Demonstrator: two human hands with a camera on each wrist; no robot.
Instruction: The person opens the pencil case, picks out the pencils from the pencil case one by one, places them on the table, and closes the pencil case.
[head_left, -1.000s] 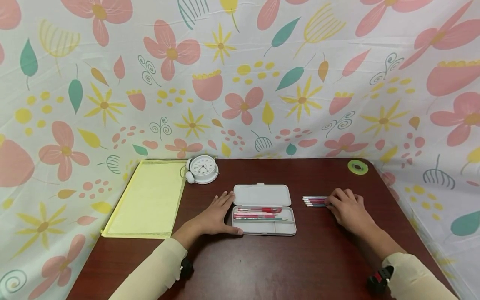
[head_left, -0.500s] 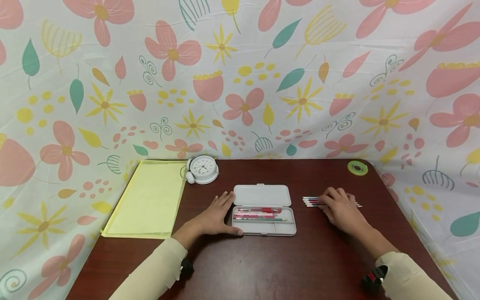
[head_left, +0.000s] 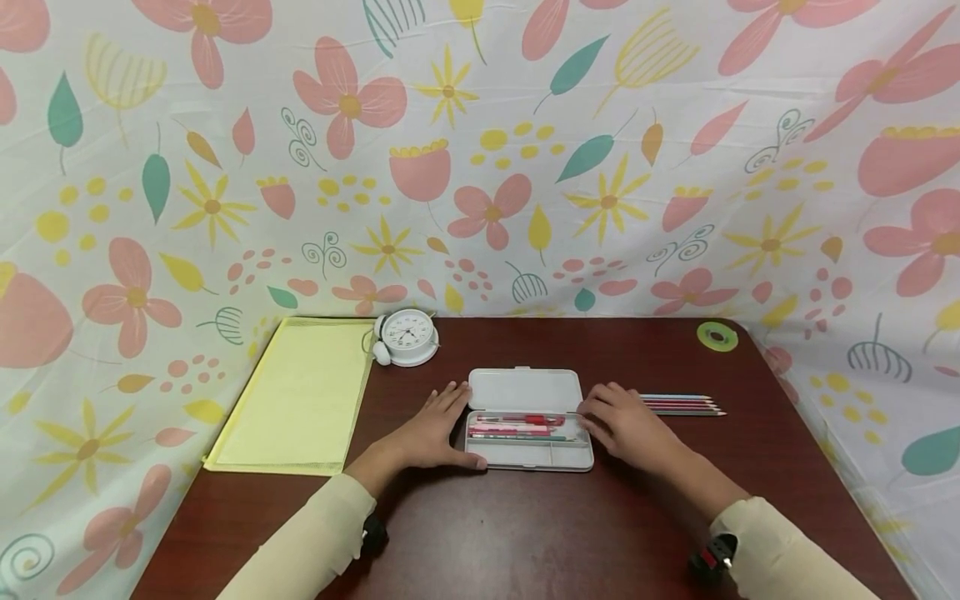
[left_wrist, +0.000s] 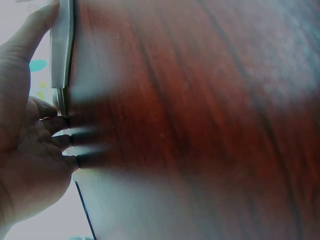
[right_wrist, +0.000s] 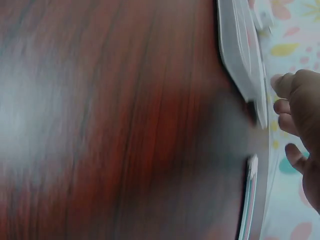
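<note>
The white pencil case (head_left: 525, 390) lies with its lid folded back on the table. Red and pink pens and a green pencil (head_left: 517, 437) are in its back compartment. My left hand (head_left: 423, 433) is spread along its left side, thumb at the front corner and fingers beside the lid. My right hand (head_left: 630, 425) is at the right end, fingertips close to the rim. Nothing shows between its loosely bent fingers in the right wrist view. Just right of this hand lies a row of several pencils (head_left: 682, 405), tips to the right, their left ends hidden behind it.
A white alarm clock (head_left: 407, 336) stands at the back left, next to a yellow zip folder (head_left: 296, 400). A green roll of tape (head_left: 717, 335) lies at the back right corner. A flowered cloth (head_left: 487, 167) hangs behind the table.
My right hand has moved left, off the row of pencils, to the right end of the pencil case. The pencils stay on the table. My left hand has not moved.
</note>
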